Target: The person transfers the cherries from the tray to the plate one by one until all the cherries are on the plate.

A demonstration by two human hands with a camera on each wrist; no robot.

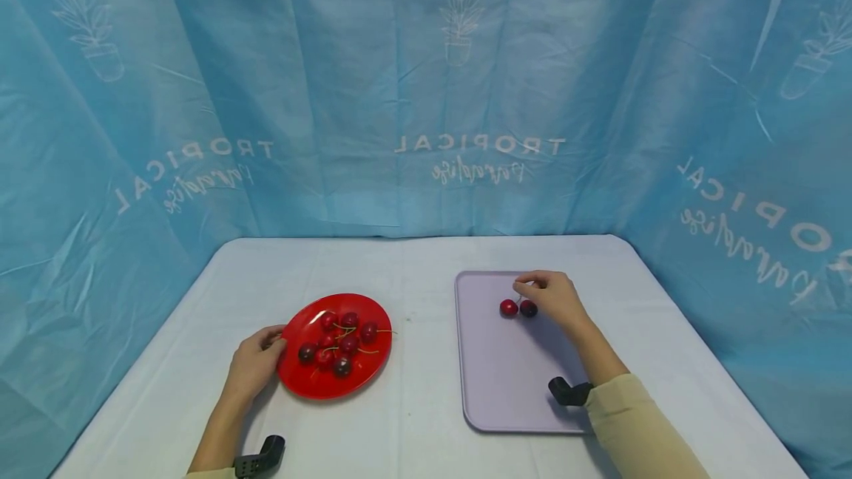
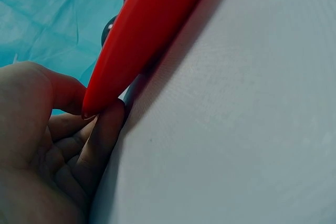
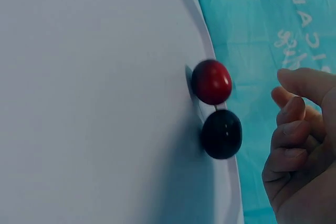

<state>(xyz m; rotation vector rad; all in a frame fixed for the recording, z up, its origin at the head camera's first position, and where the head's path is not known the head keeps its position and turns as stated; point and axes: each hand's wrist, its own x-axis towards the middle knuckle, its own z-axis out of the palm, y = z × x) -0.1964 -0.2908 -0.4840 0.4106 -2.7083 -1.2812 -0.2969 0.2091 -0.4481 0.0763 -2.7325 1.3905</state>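
My left hand (image 1: pixel 254 362) pinches the left rim of a red plate (image 1: pixel 308 384), thumb on one side and a finger beneath. The left wrist view shows the plate (image 2: pixel 142 40) edge-on, with the white cloth close below. Several red and dark cherries (image 1: pixel 348 344) with green stems lie in it. Over the far part of a pale purple tray (image 1: pixel 499 383) is my right hand (image 1: pixel 551 298), thumb and index finger close together. Just below the fingertips are a red cherry (image 3: pixel 211 82) and a dark cherry (image 3: pixel 222 135). In the right wrist view I see no stem between those fingers.
A white cloth (image 1: pixel 413 420) covers the table, with bare cloth between plate and tray. Blue printed curtains (image 1: pixel 346 94) hang behind and along both sides. Each wrist wears a black camera mount, the right one (image 1: pixel 569 392) above the tray's near right part.
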